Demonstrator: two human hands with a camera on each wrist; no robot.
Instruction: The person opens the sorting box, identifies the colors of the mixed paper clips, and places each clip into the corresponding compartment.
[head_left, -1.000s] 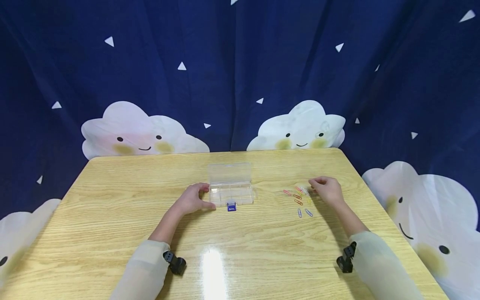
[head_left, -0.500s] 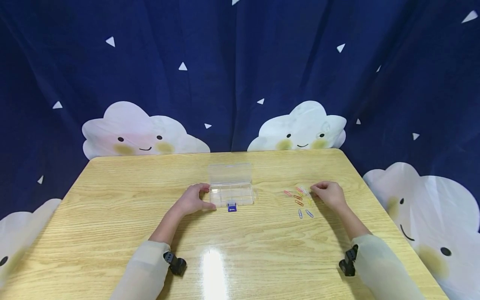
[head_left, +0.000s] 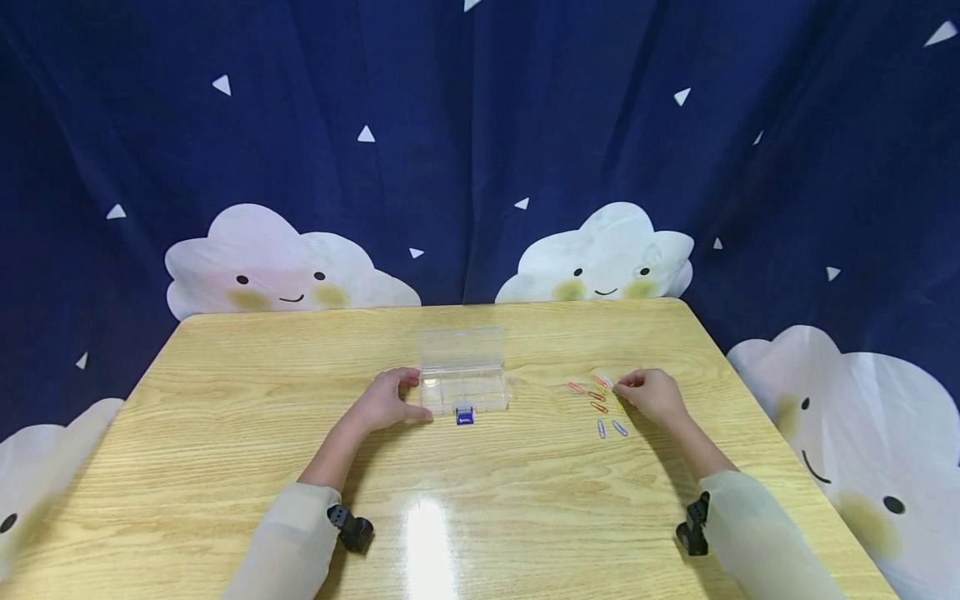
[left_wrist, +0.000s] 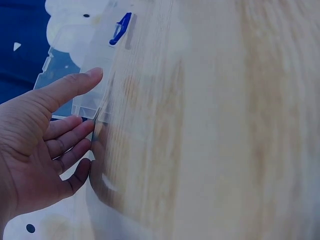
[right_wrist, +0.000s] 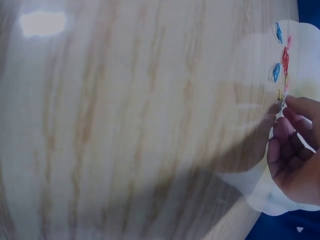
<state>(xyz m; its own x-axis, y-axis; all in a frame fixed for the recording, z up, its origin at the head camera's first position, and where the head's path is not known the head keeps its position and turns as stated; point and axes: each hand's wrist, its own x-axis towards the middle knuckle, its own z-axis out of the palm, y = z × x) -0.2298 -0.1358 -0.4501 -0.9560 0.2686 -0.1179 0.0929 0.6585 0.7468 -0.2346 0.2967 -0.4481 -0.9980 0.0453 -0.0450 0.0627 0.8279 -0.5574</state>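
Note:
A clear plastic compartment box (head_left: pixel 465 390) stands near the table's middle, its transparent lid (head_left: pixel 461 347) raised at the back and a blue latch (head_left: pixel 464 416) in front. My left hand (head_left: pixel 386 400) holds the box's left end, thumb at the front corner and fingers toward the back. To the right lies a group of coloured paper clips. My right hand (head_left: pixel 651 394) is at its right side, thumb and index fingertips right at a white paper clip (right_wrist: pixel 281 104); I cannot tell whether they pinch it. Red paper clips (head_left: pixel 597 402) and blue paper clips (head_left: pixel 619 428) lie beside it.
The wooden table (head_left: pixel 465 483) has a bright glare patch in front. A pink paper clip (head_left: pixel 576 387) lies at the group's left. Behind the table hangs a dark blue curtain (head_left: pixel 420 167) with clouds. Each sleeve carries a small black wrist camera (head_left: pixel 351 529).
My right hand shifts slightly right, then comes back left and down onto the white and yellow paper clips, covering part of them. The left hand stays at the box.

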